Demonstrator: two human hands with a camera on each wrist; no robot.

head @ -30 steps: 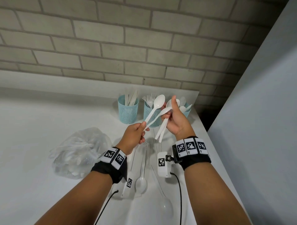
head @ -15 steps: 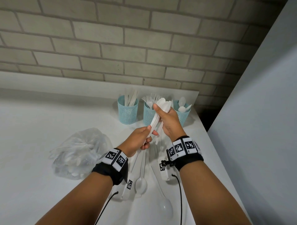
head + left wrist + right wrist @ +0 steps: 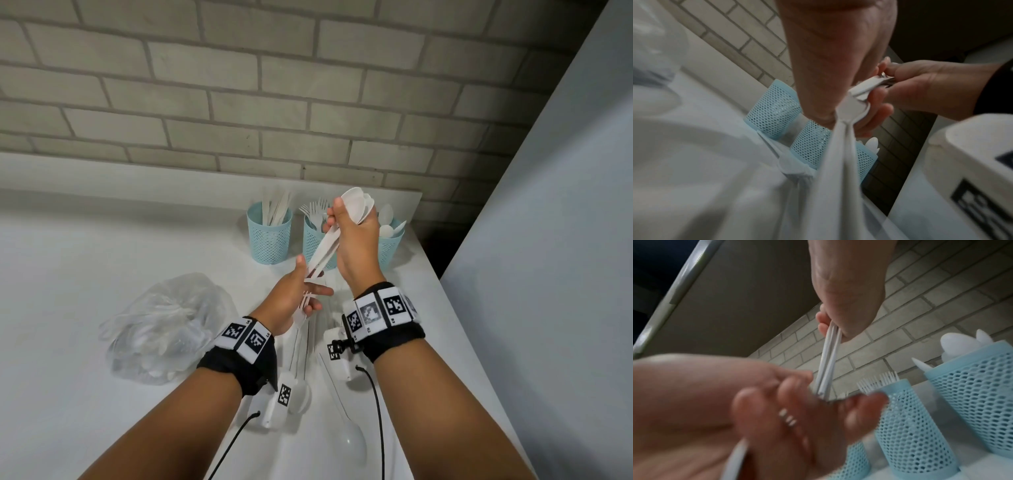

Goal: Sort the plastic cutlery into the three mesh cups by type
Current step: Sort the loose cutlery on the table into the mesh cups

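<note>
My right hand (image 3: 346, 222) grips a bundle of white plastic spoons (image 3: 358, 205), bowls up, in front of the middle mesh cup. The handles (image 3: 828, 356) slant down to my left hand (image 3: 308, 287), whose thumb and curled fingers close on their lower ends. More white cutlery (image 3: 838, 170) runs back through the left palm; I cannot tell its type. Three light-blue mesh cups stand at the back: the left cup (image 3: 269, 236) holds knives, the middle cup (image 3: 313, 241) forks, the right cup (image 3: 390, 248) spoons.
A clear plastic bag (image 3: 164, 325) of white cutlery lies left of my left wrist. Two loose spoons (image 3: 298, 394) (image 3: 354, 442) lie on the white counter (image 3: 85, 274) between my forearms. A brick wall stands behind the cups; the counter's right edge and a grey panel (image 3: 548, 240) are close.
My left hand passed its spoon into the right hand's bundle, then slid down to the handle ends. The right hand rose slightly toward the cups with the gathered spoons.
</note>
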